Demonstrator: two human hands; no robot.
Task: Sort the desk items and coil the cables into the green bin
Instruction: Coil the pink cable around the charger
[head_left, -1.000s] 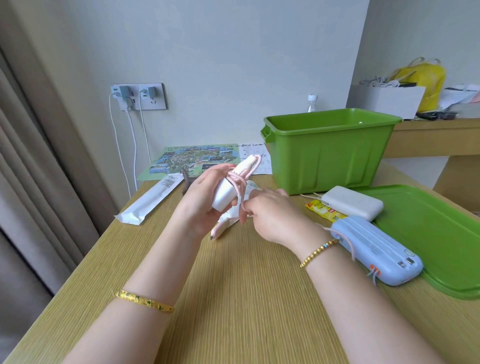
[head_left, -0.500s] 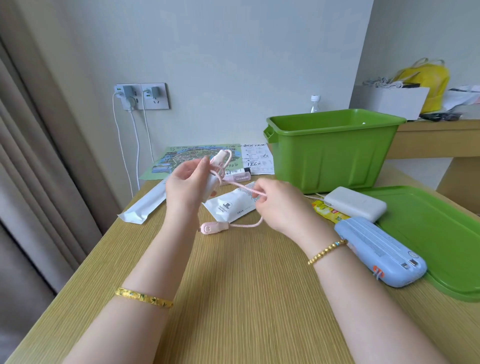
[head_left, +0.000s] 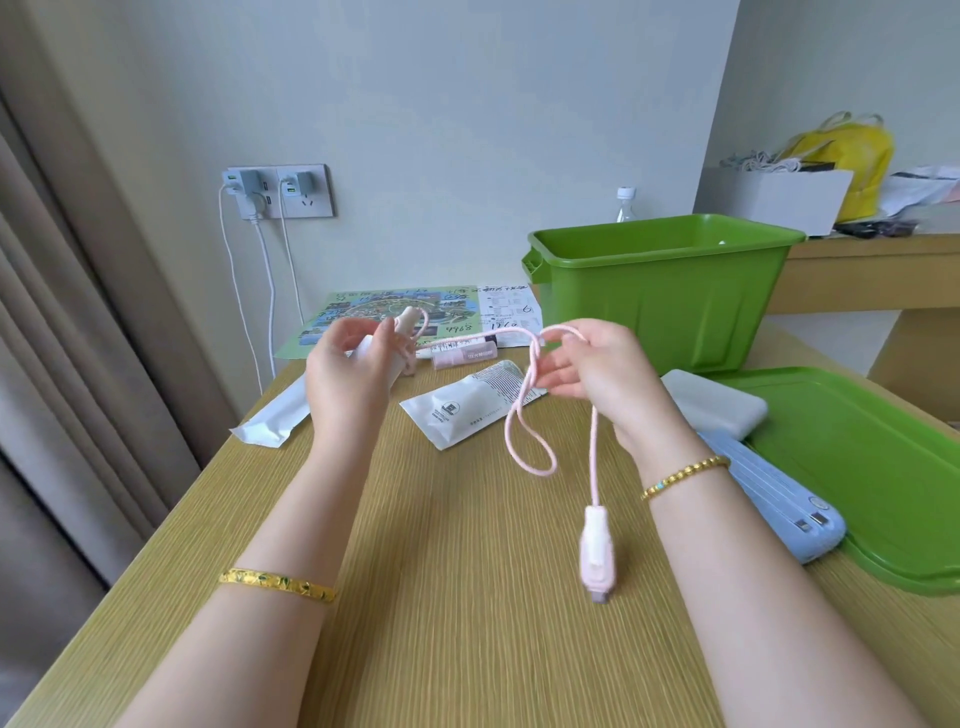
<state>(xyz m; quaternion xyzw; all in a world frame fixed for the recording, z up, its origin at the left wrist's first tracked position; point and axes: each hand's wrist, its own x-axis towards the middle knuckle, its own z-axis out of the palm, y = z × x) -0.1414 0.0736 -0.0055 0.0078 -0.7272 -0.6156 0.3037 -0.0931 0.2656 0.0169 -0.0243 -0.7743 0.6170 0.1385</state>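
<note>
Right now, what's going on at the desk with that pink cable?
A person is handling the pink cable with both bare hands above the desk. The left hand grips a white device that the cable is wound around near one end; the right hand pinches the cable further along. A loop sags between the hands, and the pink plug dangles below the right hand. The green bin sits open behind; the cable isn't in it yet.

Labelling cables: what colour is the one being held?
Pale pink cable, matching pink plug; head view.
</note>
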